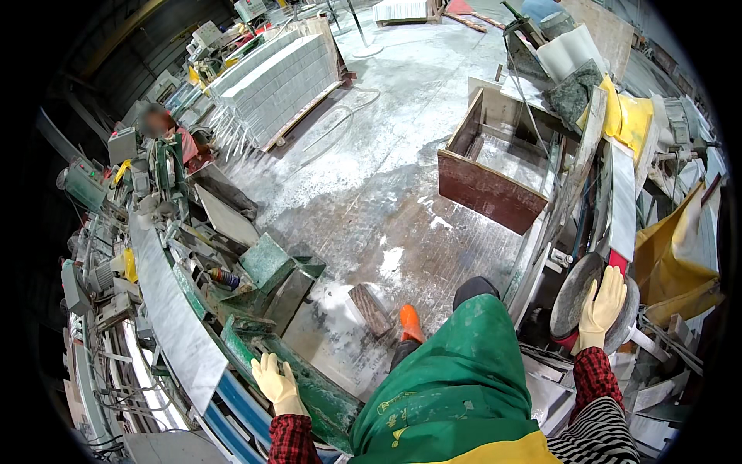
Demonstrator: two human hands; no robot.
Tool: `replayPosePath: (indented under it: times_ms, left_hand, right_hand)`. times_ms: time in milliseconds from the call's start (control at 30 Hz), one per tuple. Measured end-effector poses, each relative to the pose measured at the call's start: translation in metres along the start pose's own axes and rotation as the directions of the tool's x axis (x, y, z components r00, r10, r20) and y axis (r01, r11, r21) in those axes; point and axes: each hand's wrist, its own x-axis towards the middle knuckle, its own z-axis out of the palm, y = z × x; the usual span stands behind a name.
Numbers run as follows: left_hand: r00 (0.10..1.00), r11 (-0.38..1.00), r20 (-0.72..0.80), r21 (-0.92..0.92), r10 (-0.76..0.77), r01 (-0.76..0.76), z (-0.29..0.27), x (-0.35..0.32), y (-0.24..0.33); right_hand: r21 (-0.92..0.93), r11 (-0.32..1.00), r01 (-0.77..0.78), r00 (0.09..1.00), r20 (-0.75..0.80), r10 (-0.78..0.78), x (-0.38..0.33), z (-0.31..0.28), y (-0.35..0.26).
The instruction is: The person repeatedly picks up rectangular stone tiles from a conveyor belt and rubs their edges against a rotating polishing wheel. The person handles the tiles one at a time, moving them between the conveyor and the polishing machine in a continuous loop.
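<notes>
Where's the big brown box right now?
In the head view, the brown box is on the floor, right of centre, farther ahead than the gloved right hand and to its left.

Worn on the head, as the left of a side-by-side pair, and tipped steeply down past a green apron to the floor. Close above the left hand and right hand, near opposite lower sides; reaching ahead, toward the top, to a distant stack of pale blocks. Upright, unmirrored, fisheye-wide, bowing straight edges.
</notes>
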Motion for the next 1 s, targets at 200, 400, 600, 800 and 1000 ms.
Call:
replayPosePath:
  times_ms: [200, 400, 600, 800, 1000]
  left_hand:
    - [1.0, 1.0, -0.011, -0.01, -0.02, 0.02, -0.003, 0.0, 0.006]
    - [0.997, 0.999, -0.059, -0.008, -0.05, 0.049, -0.006, 0.001, 0.01]
    - [0.996, 0.999, -0.083, 0.012, -0.039, 0.04, 0.0, 0.001, 0.007]
    - [0.995, 0.995, -0.001, 0.034, -0.098, 0.098, -0.007, -0.001, 0.005]
    - [0.993, 0.993, 0.013, -0.018, -0.114, 0.115, -0.017, 0.006, 0.016]
  right_hand:
    - [0.008, 1.0, 0.011, 1.0, 0.0, -0.011, -0.003, 0.0, 0.0]
    - [0.105, 0.987, -0.126, 0.99, -0.048, 0.131, 0.034, 0.009, 0.022]
    - [-0.032, 0.931, -0.364, 0.842, 0.416, 0.344, 0.117, 0.046, 0.059]
    - [-0.073, 0.935, -0.348, 0.806, 0.486, 0.338, 0.116, 0.05, 0.045]
    - [0.06, 0.915, -0.399, 0.805, 0.5, 0.319, 0.105, 0.055, 0.062]
